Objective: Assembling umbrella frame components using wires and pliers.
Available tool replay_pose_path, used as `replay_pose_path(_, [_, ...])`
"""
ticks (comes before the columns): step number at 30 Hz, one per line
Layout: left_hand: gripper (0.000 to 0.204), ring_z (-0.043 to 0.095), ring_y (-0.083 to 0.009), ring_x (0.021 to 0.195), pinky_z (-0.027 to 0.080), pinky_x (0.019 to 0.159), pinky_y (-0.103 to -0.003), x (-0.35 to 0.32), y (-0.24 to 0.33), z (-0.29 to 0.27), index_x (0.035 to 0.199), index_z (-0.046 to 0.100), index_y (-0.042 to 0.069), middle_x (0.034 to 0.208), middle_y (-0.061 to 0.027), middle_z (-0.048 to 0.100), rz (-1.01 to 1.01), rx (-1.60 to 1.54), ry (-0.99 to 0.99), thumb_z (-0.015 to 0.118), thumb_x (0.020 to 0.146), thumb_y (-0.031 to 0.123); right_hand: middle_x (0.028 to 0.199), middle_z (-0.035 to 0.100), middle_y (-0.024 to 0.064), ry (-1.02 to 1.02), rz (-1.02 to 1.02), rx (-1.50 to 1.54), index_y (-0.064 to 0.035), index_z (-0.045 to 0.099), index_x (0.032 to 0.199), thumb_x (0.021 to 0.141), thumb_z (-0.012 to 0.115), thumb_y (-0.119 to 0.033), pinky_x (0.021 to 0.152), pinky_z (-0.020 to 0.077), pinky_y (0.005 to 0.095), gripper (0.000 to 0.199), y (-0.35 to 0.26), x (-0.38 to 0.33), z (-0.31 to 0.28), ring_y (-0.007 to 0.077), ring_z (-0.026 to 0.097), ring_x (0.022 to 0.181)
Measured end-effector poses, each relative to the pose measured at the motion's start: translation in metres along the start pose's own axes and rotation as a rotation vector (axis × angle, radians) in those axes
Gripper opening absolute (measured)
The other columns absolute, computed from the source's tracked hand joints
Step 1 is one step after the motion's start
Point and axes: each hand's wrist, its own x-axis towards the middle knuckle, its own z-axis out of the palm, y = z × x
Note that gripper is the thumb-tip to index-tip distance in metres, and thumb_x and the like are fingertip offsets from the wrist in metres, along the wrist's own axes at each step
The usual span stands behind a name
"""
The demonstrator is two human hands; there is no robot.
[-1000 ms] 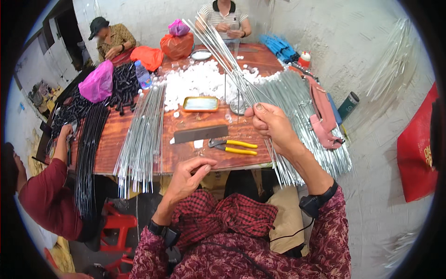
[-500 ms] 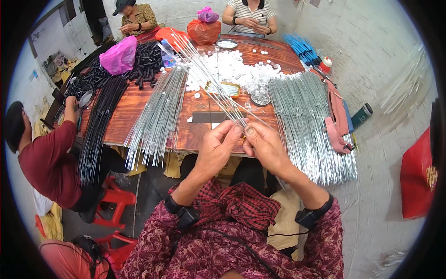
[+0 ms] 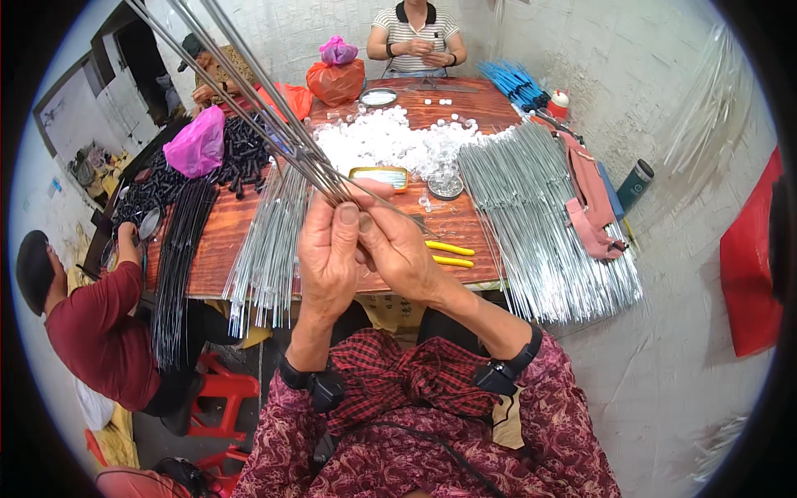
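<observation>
A bundle of thin metal rods (image 3: 286, 145) slants up and to the left from my hands above the table's near edge. Closed around its lower end is my left hand (image 3: 328, 253), its thumb pressed along the rods. My right hand (image 3: 403, 257) is closed at the same end, its thumb beside the left one. One thin rod end pokes out to the right past the fingers. What the right fingertips pinch is partly hidden. Just right of my hands lie pliers with yellow handles (image 3: 451, 253), partly covered by my right hand.
The wooden table (image 3: 199, 266) bears piles of silver rods (image 3: 540, 216), clear-tipped rods (image 3: 266, 249), black rods (image 3: 183, 257) and white caps (image 3: 374, 137). A yellow-rimmed tin (image 3: 378, 177) sits behind my hands. Co-workers sit left (image 3: 108, 332) and across (image 3: 415, 41). A wall bounds the right.
Both hands have moved left with the rods, which now appear larger and lean further left. The yellow-handled pliers have come into clear sight. The whole view has shifted slightly.
</observation>
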Motion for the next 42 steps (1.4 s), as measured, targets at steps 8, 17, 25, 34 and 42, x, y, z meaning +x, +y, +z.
replay_pose_path(8, [0.020,0.054,-0.0091,0.075,0.047,0.066,-0.024,-0.018,-0.089,-0.022,0.102,0.053,0.002,0.099,-0.0082,0.063,-0.035,0.370,0.002,0.039,0.103,0.016,0.082,0.057,0.0068,0.228,-0.232,-0.336,0.0003,0.045,0.137,0.102,0.042,-0.021,0.064,0.0447,0.0290,0.041,0.128,-0.027,0.000,0.0134,0.052,0.070])
replay_pose_path(17, [0.023,0.058,-0.0124,0.091,0.047,0.083,-0.026,-0.011,-0.032,-0.004,0.103,0.054,0.001,0.098,-0.0077,0.062,-0.162,0.046,-0.009,0.041,0.103,0.020,0.071,0.045,-0.0034,0.113,0.189,0.305,-0.0015,0.057,0.100,0.103,0.042,-0.029,0.054,0.0320,0.0212,0.032,0.053,-0.032,0.010,0.0043,0.037,0.062])
replay_pose_path(25, [0.030,0.062,-0.0107,0.083,0.051,0.073,-0.023,-0.018,-0.032,-0.014,0.115,0.060,-0.005,0.094,-0.0079,0.067,-0.400,0.124,-0.001,0.047,0.101,0.019,0.064,0.050,-0.0020,0.217,0.350,0.203,-0.0042,0.055,0.084,0.103,0.039,-0.031,0.052,0.0349,0.0240,0.036,0.028,-0.045,0.013,0.0067,0.043,0.057])
replay_pose_path(34, [0.028,0.051,-0.0054,0.047,0.043,0.043,-0.019,-0.028,-0.041,-0.010,0.108,0.064,-0.004,0.077,-0.0046,0.065,-0.425,-0.089,0.042,0.051,0.100,0.020,0.067,0.058,0.0029,0.231,0.373,0.167,-0.0002,0.055,0.097,0.103,0.039,-0.027,0.051,0.0364,0.0207,0.032,0.017,-0.052,0.013,0.0046,0.046,0.055])
replay_pose_path(42, [0.021,0.057,-0.0031,0.069,0.047,0.057,-0.021,-0.027,-0.009,0.005,0.096,0.068,-0.005,0.076,-0.0016,0.066,-0.166,0.172,0.165,0.059,0.095,0.014,0.072,0.061,0.0111,0.331,0.030,-0.366,0.0029,0.058,0.104,0.102,0.038,-0.023,0.057,0.0454,0.0330,0.032,0.015,-0.047,0.010,0.0206,0.057,0.060])
